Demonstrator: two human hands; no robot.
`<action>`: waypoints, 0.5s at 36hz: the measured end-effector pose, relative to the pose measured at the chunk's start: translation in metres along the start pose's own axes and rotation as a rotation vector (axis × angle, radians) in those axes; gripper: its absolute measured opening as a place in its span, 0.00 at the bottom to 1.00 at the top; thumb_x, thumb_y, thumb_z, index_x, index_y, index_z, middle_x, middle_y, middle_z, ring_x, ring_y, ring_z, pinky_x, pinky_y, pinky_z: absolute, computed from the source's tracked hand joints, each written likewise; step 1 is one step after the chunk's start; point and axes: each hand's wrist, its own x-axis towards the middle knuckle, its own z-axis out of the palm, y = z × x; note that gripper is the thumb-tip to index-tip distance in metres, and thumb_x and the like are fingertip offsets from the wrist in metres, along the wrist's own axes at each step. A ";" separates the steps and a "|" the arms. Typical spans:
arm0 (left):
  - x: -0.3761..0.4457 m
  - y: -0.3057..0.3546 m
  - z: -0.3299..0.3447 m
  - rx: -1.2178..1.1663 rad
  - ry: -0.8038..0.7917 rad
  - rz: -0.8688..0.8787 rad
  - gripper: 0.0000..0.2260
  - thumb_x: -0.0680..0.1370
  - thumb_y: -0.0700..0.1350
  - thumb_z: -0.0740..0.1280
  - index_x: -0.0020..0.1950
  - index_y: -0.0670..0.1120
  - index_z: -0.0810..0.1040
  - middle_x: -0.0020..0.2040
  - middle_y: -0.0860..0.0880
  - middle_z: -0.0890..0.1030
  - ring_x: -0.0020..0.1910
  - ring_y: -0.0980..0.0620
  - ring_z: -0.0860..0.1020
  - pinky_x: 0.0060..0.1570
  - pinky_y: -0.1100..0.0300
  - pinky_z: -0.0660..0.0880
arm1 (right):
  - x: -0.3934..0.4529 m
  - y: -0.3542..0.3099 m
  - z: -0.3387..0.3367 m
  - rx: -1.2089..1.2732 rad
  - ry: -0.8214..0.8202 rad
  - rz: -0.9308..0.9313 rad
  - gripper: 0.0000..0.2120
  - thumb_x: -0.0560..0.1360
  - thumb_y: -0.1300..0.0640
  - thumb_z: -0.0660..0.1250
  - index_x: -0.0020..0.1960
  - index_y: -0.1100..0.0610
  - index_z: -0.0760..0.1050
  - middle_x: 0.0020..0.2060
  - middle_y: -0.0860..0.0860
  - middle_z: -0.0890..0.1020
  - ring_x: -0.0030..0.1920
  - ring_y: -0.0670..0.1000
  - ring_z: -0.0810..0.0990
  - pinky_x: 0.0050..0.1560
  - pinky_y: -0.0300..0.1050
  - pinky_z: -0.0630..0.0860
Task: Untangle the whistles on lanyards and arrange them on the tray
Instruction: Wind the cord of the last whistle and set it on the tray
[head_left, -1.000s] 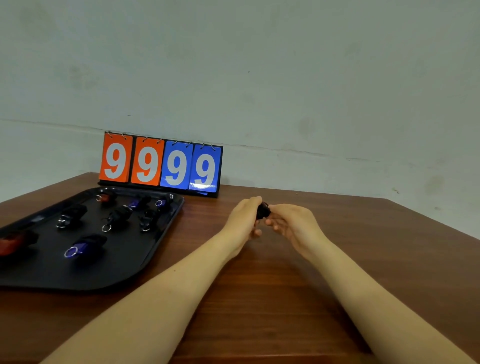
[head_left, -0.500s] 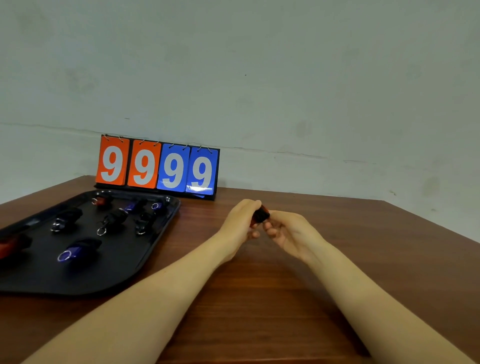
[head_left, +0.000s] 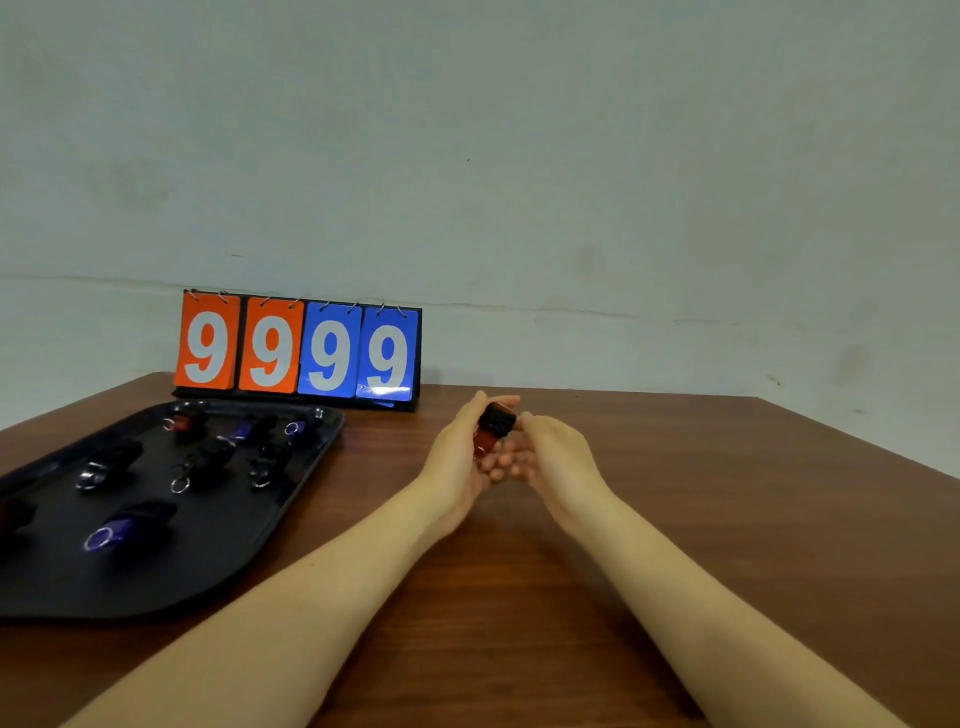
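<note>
Left hand (head_left: 460, 457) and right hand (head_left: 540, 452) both curled round small dark whistle (head_left: 496, 422), held above brown wooden table (head_left: 675, 519); likely light, hard, smooth, cord soft and snag-prone, so grip body. Black tray (head_left: 260, 525) at left holds other whistles; scoreboard (head_left: 298, 351) against pale wall

— Soft, even light in here, a bit dim; the grey wall (head_left: 519, 156) looks flat and murky.

— See the glare? A white sheen sits on the lower edge of the blue score card (head_left: 387, 353), and the black tray (head_left: 218, 566) shows faint highlights on its rim.

— Shadows are weak, only a dark smudge under the forearms on the wooden table (head_left: 727, 493).

— The whole picture is slightly soft, and the table edges bow outward.
</note>
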 end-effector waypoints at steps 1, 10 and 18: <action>0.001 0.000 0.000 -0.010 0.001 -0.001 0.18 0.83 0.54 0.55 0.56 0.46 0.81 0.36 0.48 0.79 0.31 0.54 0.70 0.35 0.59 0.68 | 0.000 0.000 -0.001 -0.072 0.032 -0.053 0.11 0.82 0.58 0.56 0.53 0.59 0.76 0.32 0.54 0.81 0.33 0.51 0.79 0.34 0.42 0.75; 0.001 0.001 -0.002 -0.006 0.023 -0.030 0.14 0.82 0.50 0.59 0.59 0.47 0.80 0.34 0.50 0.75 0.28 0.56 0.65 0.30 0.62 0.66 | 0.002 0.007 -0.005 -0.295 0.103 -0.349 0.07 0.78 0.53 0.65 0.46 0.53 0.81 0.37 0.50 0.84 0.37 0.45 0.81 0.38 0.38 0.78; 0.000 0.001 -0.006 -0.129 0.049 -0.053 0.12 0.80 0.46 0.61 0.59 0.44 0.80 0.37 0.45 0.75 0.28 0.55 0.66 0.32 0.63 0.67 | 0.001 0.010 -0.001 -0.138 -0.024 -0.235 0.07 0.78 0.60 0.65 0.50 0.63 0.80 0.35 0.60 0.82 0.36 0.58 0.82 0.45 0.49 0.81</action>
